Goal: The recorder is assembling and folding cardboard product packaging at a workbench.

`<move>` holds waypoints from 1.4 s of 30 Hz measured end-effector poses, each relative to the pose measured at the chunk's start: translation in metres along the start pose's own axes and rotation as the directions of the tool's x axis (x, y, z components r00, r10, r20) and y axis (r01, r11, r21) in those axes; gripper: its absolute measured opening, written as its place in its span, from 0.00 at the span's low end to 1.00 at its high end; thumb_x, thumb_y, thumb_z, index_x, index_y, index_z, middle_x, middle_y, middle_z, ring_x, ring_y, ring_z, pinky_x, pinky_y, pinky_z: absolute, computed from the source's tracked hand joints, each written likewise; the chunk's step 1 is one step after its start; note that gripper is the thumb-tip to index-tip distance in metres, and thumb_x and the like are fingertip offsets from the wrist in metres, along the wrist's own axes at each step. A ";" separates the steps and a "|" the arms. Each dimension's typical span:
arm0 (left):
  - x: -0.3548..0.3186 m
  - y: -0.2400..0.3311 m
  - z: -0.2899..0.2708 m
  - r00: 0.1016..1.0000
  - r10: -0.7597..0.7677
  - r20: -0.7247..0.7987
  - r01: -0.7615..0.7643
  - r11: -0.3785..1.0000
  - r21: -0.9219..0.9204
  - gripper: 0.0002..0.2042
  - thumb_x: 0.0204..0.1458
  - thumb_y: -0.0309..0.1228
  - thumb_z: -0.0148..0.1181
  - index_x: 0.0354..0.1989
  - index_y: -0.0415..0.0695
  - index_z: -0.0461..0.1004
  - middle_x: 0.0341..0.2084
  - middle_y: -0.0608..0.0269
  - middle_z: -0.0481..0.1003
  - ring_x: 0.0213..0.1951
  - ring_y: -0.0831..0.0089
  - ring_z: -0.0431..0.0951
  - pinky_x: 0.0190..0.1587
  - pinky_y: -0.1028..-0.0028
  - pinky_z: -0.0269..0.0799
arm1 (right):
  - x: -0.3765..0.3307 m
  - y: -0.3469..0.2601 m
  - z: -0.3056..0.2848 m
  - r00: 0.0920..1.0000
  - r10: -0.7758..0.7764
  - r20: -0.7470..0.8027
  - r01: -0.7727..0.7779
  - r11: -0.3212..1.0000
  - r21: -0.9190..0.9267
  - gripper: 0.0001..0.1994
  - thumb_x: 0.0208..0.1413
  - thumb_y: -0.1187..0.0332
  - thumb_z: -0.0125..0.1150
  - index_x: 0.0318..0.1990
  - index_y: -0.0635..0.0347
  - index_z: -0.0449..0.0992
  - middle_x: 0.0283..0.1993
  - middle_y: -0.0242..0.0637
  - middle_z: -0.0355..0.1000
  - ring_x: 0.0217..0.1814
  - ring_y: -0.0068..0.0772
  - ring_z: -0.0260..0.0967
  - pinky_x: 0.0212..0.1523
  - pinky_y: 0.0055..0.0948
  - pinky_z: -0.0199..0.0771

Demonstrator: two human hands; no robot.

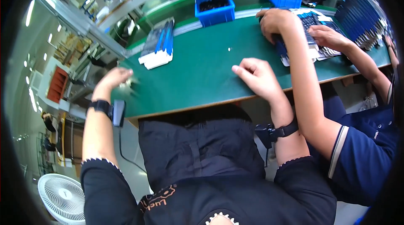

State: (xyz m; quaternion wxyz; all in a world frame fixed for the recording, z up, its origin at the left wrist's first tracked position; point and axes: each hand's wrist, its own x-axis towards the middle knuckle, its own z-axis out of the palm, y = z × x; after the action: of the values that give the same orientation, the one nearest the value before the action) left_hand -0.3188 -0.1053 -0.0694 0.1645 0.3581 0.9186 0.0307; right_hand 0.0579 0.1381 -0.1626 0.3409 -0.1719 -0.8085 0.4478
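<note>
The left hand (114,78) hangs over the left edge of the green table (202,73), blurred, fingers curled on something small and pale that I cannot make out. The right hand (257,76) rests on the table in a loose fist, holding nothing visible. A stack of blue-and-white flat parts (158,44) lies beyond the left hand, 2 blue bins (214,7) stand farther back, and a co-worker's hands (275,22) press on a tray at the right.

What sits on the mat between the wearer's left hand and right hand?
Nothing: between the left hand and right hand the green mat is bare in the head view.

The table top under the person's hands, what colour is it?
Dark green. The flat table top shows clearly in the head view, its only view.
</note>
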 end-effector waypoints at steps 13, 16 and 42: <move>0.046 -0.007 0.058 0.948 -0.294 -0.119 -0.139 -0.048 -0.989 0.16 0.56 0.45 0.46 0.28 0.45 0.68 0.14 0.72 0.63 0.14 0.79 0.62 0.14 0.78 0.55 | 0.002 -0.002 0.003 0.971 0.195 -0.139 -0.182 0.978 0.101 0.16 0.53 0.62 0.58 0.18 0.59 0.66 0.16 0.21 0.56 0.20 0.11 0.49 0.20 0.17 0.48; 0.038 0.000 0.063 0.981 -0.194 0.031 -0.062 -0.455 -0.888 0.13 0.57 0.42 0.43 0.31 0.46 0.68 0.14 0.72 0.63 0.17 0.79 0.63 0.16 0.77 0.56 | 0.004 -0.001 0.009 0.994 0.051 -0.099 -0.074 0.969 -0.238 0.17 0.52 0.65 0.59 0.16 0.60 0.64 0.16 0.21 0.55 0.20 0.13 0.48 0.20 0.20 0.49; 0.089 0.080 0.036 0.537 -0.122 -0.835 -0.373 0.853 -0.365 0.12 0.49 0.40 0.54 0.32 0.45 0.73 0.33 0.52 0.71 0.42 0.52 0.70 0.44 0.56 0.66 | 0.056 -0.136 0.176 0.710 0.157 0.687 -0.539 0.749 0.386 0.17 0.54 0.56 0.53 0.33 0.65 0.67 0.20 0.36 0.69 0.13 0.22 0.65 0.11 0.18 0.62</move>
State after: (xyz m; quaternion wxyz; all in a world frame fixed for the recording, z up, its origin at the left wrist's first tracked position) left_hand -0.3167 0.0112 -0.1147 -0.2080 0.3111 0.8124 0.4473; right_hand -0.1016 -0.0095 -0.0905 -0.0025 -0.0655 -0.6539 0.7537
